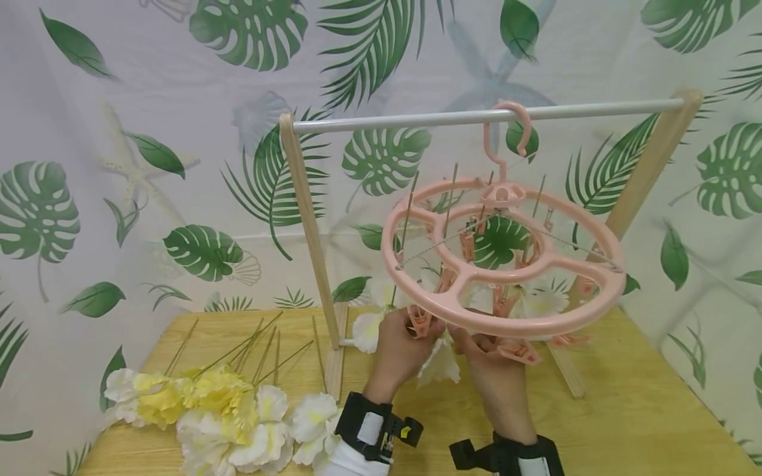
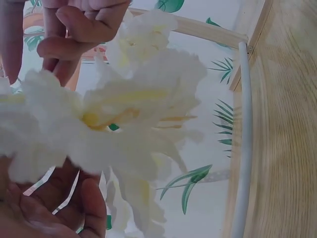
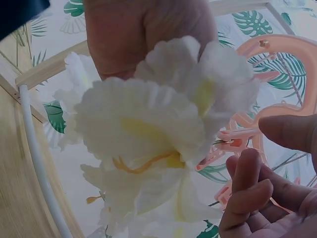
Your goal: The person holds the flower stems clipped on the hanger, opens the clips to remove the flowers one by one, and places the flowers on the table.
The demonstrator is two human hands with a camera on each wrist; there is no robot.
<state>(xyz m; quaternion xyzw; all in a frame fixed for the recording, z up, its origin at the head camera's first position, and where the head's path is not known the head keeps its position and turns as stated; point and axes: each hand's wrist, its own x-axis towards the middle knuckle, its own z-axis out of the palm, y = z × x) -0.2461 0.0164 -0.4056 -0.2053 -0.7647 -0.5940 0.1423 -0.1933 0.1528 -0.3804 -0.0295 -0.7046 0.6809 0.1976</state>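
Observation:
A white artificial flower (image 1: 440, 363) with a yellow throat hangs between the two hands, bloom down, below the pink round clip hanger (image 1: 470, 320). My left hand (image 1: 397, 350) is behind its petals and appears to hold it near the base; petals hide the contact in both wrist views. My right hand (image 1: 494, 363) is close on the flower's other side. In the right wrist view, its thumb (image 3: 287, 131) and bent forefinger are apart, with nothing visible between them. A pink clip (image 1: 420, 320) hangs in front of my left hand, another clip (image 1: 519, 350) by my right.
The hanger hooks over a white rod (image 1: 405, 120) on a wooden stand (image 1: 309, 225). Other white flowers (image 1: 366, 330) hang under it, green stems poking up through the rings. White and yellow flowers (image 1: 220, 396) with bare stems lie in a pile at the left of the wooden table (image 1: 631, 410).

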